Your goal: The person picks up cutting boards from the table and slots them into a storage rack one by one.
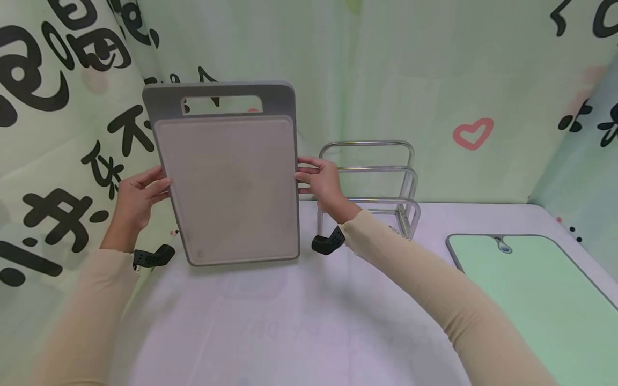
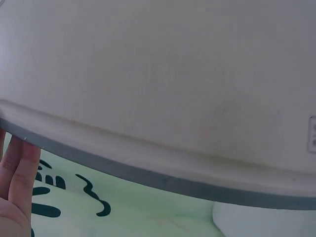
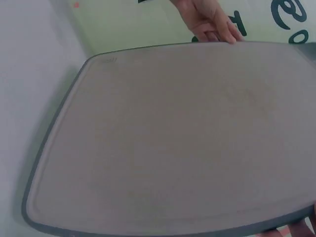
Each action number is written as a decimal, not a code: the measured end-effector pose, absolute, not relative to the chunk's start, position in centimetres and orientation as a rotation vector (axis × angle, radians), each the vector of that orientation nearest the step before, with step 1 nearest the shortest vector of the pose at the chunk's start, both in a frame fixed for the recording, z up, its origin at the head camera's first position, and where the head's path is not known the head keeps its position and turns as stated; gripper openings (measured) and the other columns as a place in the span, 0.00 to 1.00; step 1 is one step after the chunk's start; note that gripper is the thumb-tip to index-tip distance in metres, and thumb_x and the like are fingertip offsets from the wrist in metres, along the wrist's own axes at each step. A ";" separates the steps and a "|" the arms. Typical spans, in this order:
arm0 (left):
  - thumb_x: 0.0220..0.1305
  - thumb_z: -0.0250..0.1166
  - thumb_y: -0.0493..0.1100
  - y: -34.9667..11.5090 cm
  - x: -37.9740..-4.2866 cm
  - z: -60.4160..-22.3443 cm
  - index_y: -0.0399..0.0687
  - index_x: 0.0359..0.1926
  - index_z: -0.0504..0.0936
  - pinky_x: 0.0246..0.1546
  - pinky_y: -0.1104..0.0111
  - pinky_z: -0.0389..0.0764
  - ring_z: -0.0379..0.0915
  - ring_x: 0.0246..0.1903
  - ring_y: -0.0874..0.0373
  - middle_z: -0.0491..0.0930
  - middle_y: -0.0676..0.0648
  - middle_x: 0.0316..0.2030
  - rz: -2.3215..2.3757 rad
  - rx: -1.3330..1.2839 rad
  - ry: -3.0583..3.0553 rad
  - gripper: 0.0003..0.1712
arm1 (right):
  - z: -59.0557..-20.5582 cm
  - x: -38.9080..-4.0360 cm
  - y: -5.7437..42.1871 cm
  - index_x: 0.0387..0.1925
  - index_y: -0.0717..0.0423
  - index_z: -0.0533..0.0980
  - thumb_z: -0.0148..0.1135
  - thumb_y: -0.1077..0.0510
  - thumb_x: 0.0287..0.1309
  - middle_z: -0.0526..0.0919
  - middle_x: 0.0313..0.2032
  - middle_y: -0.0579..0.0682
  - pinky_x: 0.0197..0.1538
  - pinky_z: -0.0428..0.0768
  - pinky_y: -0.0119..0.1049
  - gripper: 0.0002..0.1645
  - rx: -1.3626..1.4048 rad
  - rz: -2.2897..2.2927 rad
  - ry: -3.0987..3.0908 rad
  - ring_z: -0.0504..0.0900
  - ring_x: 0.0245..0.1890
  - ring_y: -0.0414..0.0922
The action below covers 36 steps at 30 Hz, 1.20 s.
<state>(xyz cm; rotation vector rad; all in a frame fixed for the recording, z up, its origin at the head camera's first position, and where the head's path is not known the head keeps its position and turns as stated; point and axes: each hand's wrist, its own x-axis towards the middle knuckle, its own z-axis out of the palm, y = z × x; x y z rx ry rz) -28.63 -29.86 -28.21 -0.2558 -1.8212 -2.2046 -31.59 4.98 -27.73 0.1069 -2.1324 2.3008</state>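
Note:
A grey-rimmed cutting board (image 1: 232, 187) with a pale face and a handle slot at its top stands nearly upright above the table. My left hand (image 1: 140, 198) grips its left edge, thumb in front and fingers partly behind. On the opposite edge, my right hand (image 1: 323, 185) pinches the rim with thumb and fingers. The right wrist view shows the board (image 3: 173, 138) filling most of the picture, with the left hand (image 3: 210, 22) at its far edge. Close up in the left wrist view, fingers (image 2: 22, 173) meet the grey rim.
A metal wire rack (image 1: 407, 187) with several upright loops stands behind the right hand. At the right, a light green board (image 1: 545, 305) with a grey edge and a small hanging hole lies flat on the white table (image 1: 289, 332). Printed curtains (image 1: 415, 86) surround the table.

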 end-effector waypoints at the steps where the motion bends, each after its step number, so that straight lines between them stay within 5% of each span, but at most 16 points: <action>1: 0.56 0.65 0.30 -29.8 -28.6 -28.2 0.51 0.41 0.87 0.29 0.76 0.82 0.83 0.28 0.66 0.86 0.56 0.30 -2.188 -0.256 -1.809 0.15 | -27.7 -31.9 5.0 0.54 0.58 0.76 0.61 0.68 0.57 0.81 0.49 0.63 0.43 0.84 0.46 0.22 0.131 2.298 -2.127 0.83 0.30 0.38; 11: 0.54 0.65 0.26 -29.1 -28.9 -27.9 0.45 0.41 0.87 0.28 0.75 0.83 0.83 0.25 0.64 0.84 0.52 0.26 -2.152 -0.302 -1.629 0.16 | -27.1 -35.0 5.2 0.54 0.62 0.75 0.61 0.70 0.56 0.84 0.45 0.60 0.32 0.85 0.34 0.22 0.323 2.326 -2.049 0.83 0.30 0.36; 25: 0.54 0.65 0.28 -27.9 -30.8 -27.0 0.44 0.46 0.85 0.31 0.75 0.83 0.83 0.27 0.63 0.83 0.51 0.28 -2.120 -0.296 -1.637 0.17 | -25.7 -38.0 6.5 0.55 0.66 0.73 0.59 0.70 0.57 0.84 0.32 0.44 0.33 0.85 0.34 0.23 0.506 2.292 -2.023 0.84 0.29 0.36; 36: 0.55 0.64 0.27 -27.1 -32.3 -26.8 0.43 0.42 0.86 0.29 0.74 0.83 0.83 0.25 0.62 0.83 0.51 0.27 -2.144 -0.328 -1.593 0.15 | -25.6 -39.0 7.2 0.53 0.63 0.76 0.60 0.69 0.56 0.85 0.36 0.48 0.39 0.85 0.38 0.21 0.424 2.272 -2.003 0.84 0.32 0.38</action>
